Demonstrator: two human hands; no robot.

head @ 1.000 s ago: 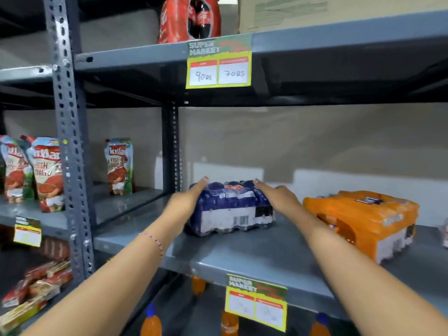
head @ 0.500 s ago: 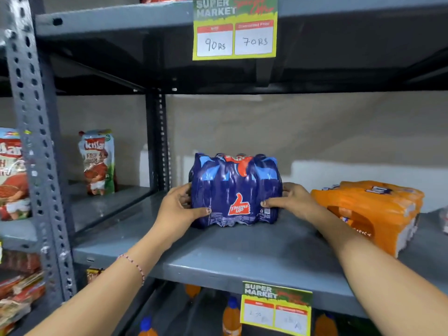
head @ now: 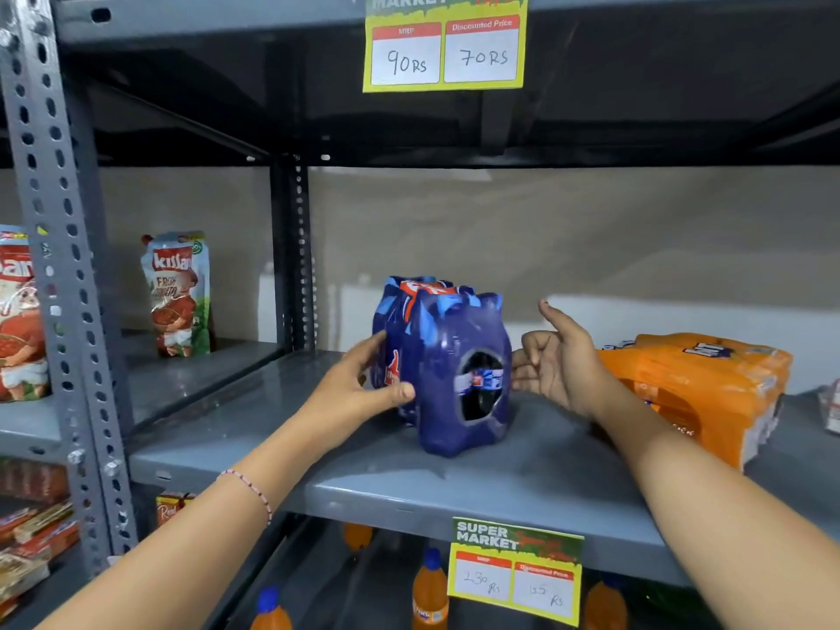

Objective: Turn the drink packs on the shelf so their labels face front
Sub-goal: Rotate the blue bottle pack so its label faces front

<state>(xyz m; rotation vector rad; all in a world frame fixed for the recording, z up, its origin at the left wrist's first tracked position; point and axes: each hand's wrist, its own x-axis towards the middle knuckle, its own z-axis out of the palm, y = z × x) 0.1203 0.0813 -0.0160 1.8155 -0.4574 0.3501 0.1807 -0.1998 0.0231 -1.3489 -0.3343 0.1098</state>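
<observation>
A blue shrink-wrapped drink pack stands upright on the grey metal shelf. Its narrow end with an oval hole faces me; the logo side is turned to the left. My left hand grips the pack's left front corner, thumb on the front. My right hand is at the pack's right side with fingers loosely curled and thumb up, its fingertips touching or very near the wrap. An orange drink pack lies on its side to the right.
A perforated steel upright and a rear post border the bay. Ketchup pouches stand on the left shelf. Price tags hang on the shelf edges. Orange bottles stand below. A white item sits at far right.
The blue pack was stood upright from lying flat, then rotated so its end faces me instead of the logo side. My right hand has loosened from its grip on the pack's right side.
</observation>
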